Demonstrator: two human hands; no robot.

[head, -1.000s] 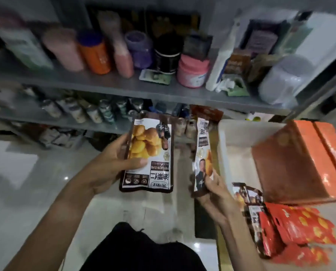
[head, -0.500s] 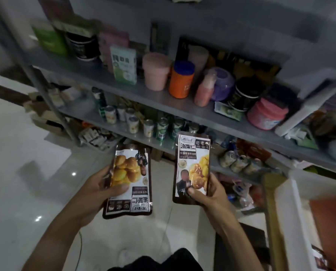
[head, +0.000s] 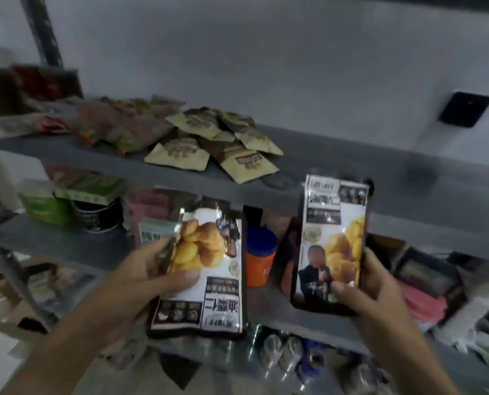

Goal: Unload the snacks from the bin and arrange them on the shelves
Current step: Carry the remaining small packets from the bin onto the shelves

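Grey metal shelves (head: 351,166) fill the view, the top one bearing a loose heap of tan pouches (head: 209,143). Left hand (head: 140,275) pinches one glossy flat snack packet (head: 200,275) upside down; right hand (head: 377,286) grips another packet (head: 334,243) upright. Slick film could slip, or topple the heap.
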